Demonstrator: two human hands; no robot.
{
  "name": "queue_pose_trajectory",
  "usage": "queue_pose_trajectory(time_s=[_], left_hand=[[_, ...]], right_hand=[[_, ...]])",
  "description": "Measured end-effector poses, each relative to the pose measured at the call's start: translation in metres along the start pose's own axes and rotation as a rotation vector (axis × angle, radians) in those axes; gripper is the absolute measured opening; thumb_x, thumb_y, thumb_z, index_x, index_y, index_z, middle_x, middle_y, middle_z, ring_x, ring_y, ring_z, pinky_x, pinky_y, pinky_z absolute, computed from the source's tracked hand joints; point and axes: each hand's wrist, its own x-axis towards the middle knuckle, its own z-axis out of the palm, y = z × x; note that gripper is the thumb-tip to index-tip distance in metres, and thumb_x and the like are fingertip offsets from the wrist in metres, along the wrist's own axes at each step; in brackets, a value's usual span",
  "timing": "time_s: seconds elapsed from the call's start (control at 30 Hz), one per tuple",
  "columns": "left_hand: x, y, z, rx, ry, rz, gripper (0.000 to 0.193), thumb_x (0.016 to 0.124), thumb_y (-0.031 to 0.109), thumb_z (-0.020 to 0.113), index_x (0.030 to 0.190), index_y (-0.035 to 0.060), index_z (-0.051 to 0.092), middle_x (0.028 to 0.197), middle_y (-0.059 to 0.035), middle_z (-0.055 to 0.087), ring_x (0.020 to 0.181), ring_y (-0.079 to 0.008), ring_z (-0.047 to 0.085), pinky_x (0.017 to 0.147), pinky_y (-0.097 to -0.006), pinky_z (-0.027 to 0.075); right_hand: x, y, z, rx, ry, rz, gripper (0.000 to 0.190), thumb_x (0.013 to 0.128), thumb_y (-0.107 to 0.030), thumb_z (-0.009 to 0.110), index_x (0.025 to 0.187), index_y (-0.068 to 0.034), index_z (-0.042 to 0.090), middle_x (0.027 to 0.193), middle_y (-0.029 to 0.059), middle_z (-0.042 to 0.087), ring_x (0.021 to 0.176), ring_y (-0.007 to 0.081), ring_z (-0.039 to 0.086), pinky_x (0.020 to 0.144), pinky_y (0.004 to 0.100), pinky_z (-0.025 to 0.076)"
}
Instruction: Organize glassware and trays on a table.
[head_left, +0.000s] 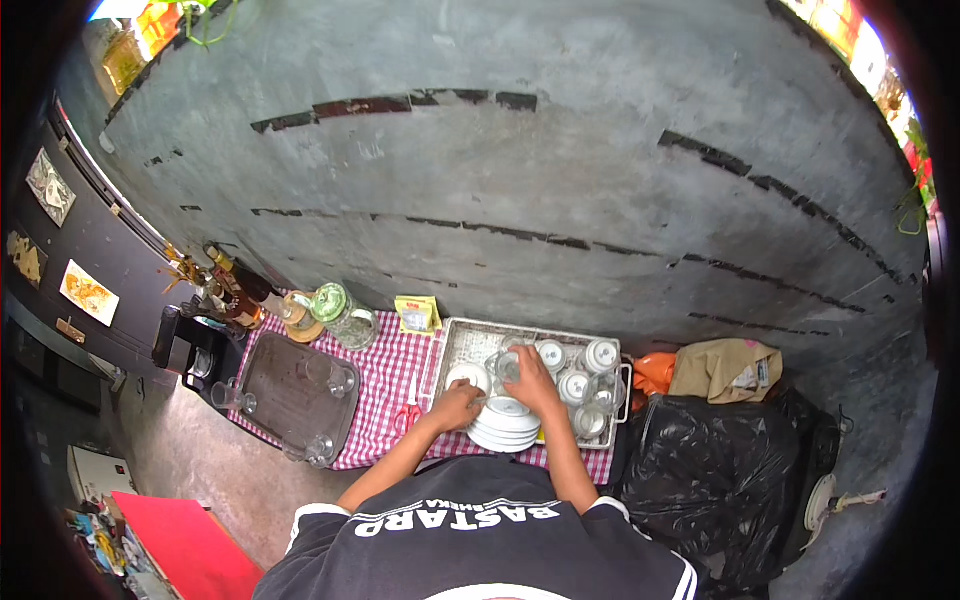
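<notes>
My right hand (531, 382) holds a clear drinking glass (508, 367) over a white wire-rimmed tray (469, 341). My left hand (455, 407) is at the tray's left side, its fingertips against a white round dish or cup (468, 373); whether they grip it is hard to see. Directly below both hands is a stack of white saucers (504, 435) at the tray's front edge. Upside-down white cups (575, 387) and clear glasses (590, 421) stand in the tray to the right of my right hand.
Red-handled scissors (408, 417) lie on a checkered tablecloth (382, 375). Further left are a brown tray (277, 390) with stemmed glasses, a green-lidded glass jar (349, 322) and several bottles (240, 304). Black plastic bags (712, 457) sit to the right. A grey wall (480, 165) rises behind.
</notes>
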Motion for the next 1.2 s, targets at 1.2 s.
queue_pose_trajectory(time_s=[1.2], left_hand=[[-0.066, 0.13, -0.1, -0.886, 0.257, 0.233, 0.036, 0.087, 0.018, 0.067, 0.119, 0.0042, 0.063, 0.137, -0.0089, 0.041, 0.125, -0.0226, 0.045, 0.104, -0.0349, 0.036]], right_hand=[[-0.058, -0.114, -0.06, 1.511, 0.443, -0.028, 0.055, 0.077, -0.004, 0.06, 0.129, -0.007, 0.041, 0.109, 0.0021, 0.047, 0.101, 0.0123, 0.051, 0.084, 0.0282, 0.046]])
